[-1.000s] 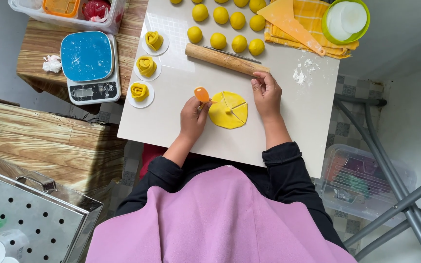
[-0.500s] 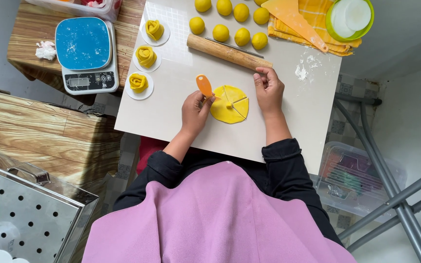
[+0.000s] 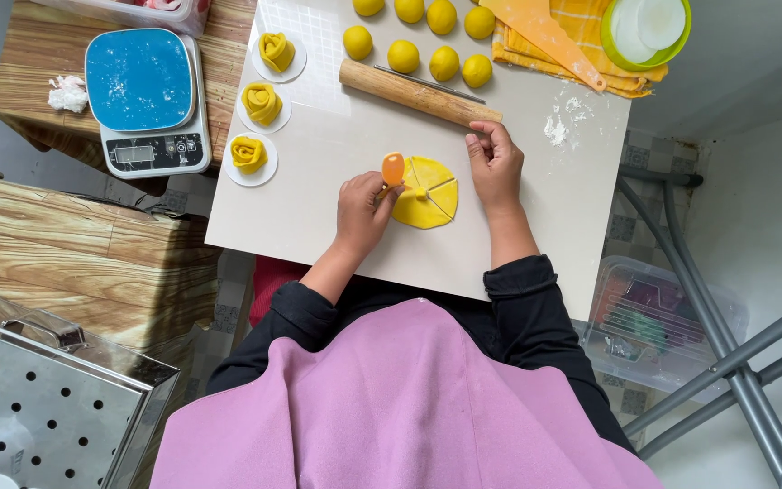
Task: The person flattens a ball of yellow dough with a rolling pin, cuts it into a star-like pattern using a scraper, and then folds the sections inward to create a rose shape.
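On the smooth white desk (image 3: pixel 337 163), near its front edge, the left hand (image 3: pixel 361 213) grips an orange cutter (image 3: pixel 393 169) over flat, scored yellow dough (image 3: pixel 427 192); the right hand (image 3: pixel 495 163), fingers curled and holding nothing, rests on the dough's edge.

A white board (image 3: pixel 337 181) is serving as the work surface. Lying on it: a flat yellow dough disc (image 3: pixel 429 193) near the front edge, a wooden rolling pin (image 3: pixel 418 93) behind it, yellow dough balls (image 3: pixel 427 36) at the far side, three rose-shaped pieces on white discs (image 3: pixel 262 104) along the left edge, a yellow cloth (image 3: pixel 581 41) far right.

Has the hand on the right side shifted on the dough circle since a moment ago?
Yes. The right hand has slid up past the dough circle, its fingertips now reaching the rolling pin.
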